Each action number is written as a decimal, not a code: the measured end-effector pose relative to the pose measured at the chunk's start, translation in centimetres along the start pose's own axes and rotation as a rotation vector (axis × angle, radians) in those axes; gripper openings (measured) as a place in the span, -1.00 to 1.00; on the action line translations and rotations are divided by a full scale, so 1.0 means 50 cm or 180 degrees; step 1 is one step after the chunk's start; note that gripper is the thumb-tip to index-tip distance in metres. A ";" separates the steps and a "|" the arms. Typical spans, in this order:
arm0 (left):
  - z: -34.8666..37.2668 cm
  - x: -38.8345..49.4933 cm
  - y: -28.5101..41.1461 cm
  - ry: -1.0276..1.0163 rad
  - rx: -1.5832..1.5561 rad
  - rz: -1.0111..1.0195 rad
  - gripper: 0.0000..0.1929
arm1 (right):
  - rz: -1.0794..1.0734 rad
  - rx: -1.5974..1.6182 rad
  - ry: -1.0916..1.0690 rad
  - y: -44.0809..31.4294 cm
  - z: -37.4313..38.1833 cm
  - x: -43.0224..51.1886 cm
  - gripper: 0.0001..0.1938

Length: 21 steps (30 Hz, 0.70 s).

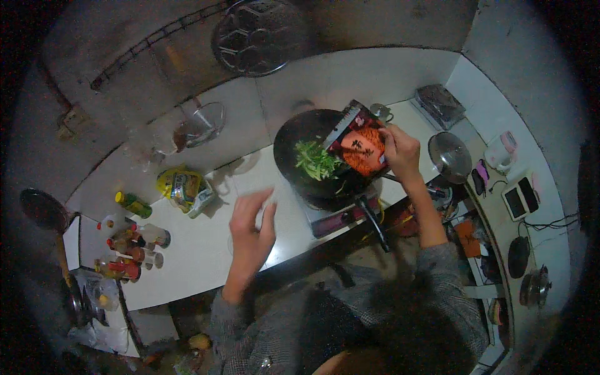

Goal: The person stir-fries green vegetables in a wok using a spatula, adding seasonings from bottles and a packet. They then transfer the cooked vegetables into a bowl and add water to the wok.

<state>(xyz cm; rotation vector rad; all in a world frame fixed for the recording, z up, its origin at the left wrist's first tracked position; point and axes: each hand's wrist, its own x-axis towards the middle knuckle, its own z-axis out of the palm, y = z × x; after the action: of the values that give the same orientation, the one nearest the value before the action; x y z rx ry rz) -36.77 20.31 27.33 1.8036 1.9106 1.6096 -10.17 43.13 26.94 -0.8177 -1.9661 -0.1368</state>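
My right hand (402,149) grips the right edge of a red and black food packet (363,150), tilted over a dark wok (290,154). Shredded green vegetables (315,160) lie in the wok, just left of the packet. The wok sits on a stove (335,224), and a black handle (372,222) points towards me. My left hand (253,222) is held over the white counter, left of the wok, with thumb and fingers apart and nothing between them. Whether anything is falling from the packet cannot be told.
A yellow plastic bag (180,187) and a green bottle with a yellow cap (133,204) stand at the left. Several seasoning bottles and jars (124,269) crowd the counter's left end. A metal lid (449,157) lies to the right of the wok. A pan (43,208) is at the far left.
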 end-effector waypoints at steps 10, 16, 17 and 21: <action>-0.048 -0.454 -0.144 -0.0220 0.0363 -0.2578 -0.81 | -0.0602 -0.0796 -0.0418 0.111 0.063 0.088 -0.86; -0.046 -0.496 -0.151 0.0269 0.0305 -0.2868 -0.79 | -0.0728 -0.0681 -0.0573 0.110 0.106 0.120 -0.82; -0.044 -0.496 -0.152 0.0345 0.0253 -0.2888 -0.79 | -0.0728 -0.0694 -0.0542 0.114 0.112 0.122 -0.82; -0.042 -0.467 -0.138 0.0436 0.0223 -0.2887 -0.78 | -0.0772 -0.0781 -0.0582 0.116 0.124 0.142 -0.81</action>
<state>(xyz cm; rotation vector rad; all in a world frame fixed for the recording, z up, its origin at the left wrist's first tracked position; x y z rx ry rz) -35.56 2.93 10.17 0.6153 2.3297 1.3243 -13.48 53.61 28.11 -0.7655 -2.2482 -0.4685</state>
